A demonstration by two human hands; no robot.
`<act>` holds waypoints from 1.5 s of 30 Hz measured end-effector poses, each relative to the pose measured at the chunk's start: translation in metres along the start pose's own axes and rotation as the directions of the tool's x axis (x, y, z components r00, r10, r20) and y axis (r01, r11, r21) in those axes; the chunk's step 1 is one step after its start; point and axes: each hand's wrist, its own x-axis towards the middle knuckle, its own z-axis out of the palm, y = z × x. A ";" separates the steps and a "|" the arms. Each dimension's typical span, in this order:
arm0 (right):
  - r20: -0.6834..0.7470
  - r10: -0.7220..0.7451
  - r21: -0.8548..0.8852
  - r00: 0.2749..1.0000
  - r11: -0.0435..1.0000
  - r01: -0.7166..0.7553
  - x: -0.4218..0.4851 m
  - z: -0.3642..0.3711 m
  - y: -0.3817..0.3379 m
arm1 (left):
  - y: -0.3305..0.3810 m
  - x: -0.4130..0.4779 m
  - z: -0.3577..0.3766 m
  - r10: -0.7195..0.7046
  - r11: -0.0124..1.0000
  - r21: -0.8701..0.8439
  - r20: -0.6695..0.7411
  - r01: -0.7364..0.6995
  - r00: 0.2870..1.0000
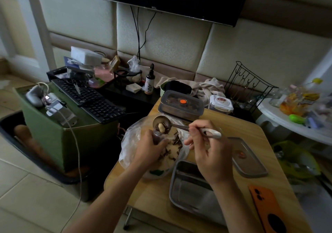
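Note:
My right hand (206, 148) pinches the white handle of a metal scoop (161, 124) that carries a pale nut and some dark seeds. My left hand (150, 147) grips a small dark container (159, 136) just under the scoop's bowl. Both are held over an open plastic bag (133, 143) of dark and pale seeds (172, 148) on the wooden table (251, 130). An open steel tray (190, 189) lies below my right hand.
A lidded steel box (181, 106) with an orange valve stands at the table's far edge, a loose lid (249, 159) to the right, an orange phone (267, 209) at front right. A keyboard (89, 98) and green box (53, 130) sit left; a white side table (280, 117) right.

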 end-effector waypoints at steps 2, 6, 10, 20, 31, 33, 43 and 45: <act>0.003 -0.035 0.010 0.999 0.999 0.035 0.000 -0.002 -0.001 | 0.002 -0.001 -0.001 0.011 0.999 -0.037 0.010 -0.011 1.000; 0.001 -0.079 0.003 0.997 0.997 0.079 0.000 -0.006 -0.001 | 0.008 -0.005 -0.002 0.053 0.991 -0.127 0.065 -0.044 0.996; 0.002 -0.117 -0.025 0.993 0.993 0.117 0.000 -0.008 -0.002 | 0.008 -0.008 -0.003 0.040 0.983 -0.184 0.106 -0.020 0.994; 0.029 -0.172 -0.059 0.985 0.983 0.173 0.000 -0.007 -0.001 | 0.007 -0.009 -0.005 0.012 0.993 -0.120 0.057 -0.006 0.998; -0.118 0.020 0.044 0.993 0.999 -0.015 0.002 -0.009 0.002 | 0.008 -0.013 -0.005 -0.009 0.990 -0.142 0.061 0.017 0.998; -0.213 0.162 0.079 0.964 0.986 -0.148 -0.002 -0.004 0.003 | 0.009 -0.014 -0.008 -0.030 0.991 -0.130 0.019 0.033 0.999; -0.118 0.886 0.571 0.448 0.430 -0.700 -0.013 0.027 0.025 | 0.010 -0.028 -0.009 -0.128 0.990 -0.067 -0.091 0.122 0.988; -0.090 0.921 0.602 0.380 0.354 -0.716 -0.014 0.031 0.026 | 0.008 -0.026 -0.006 -0.165 0.984 -0.084 -0.069 0.159 0.984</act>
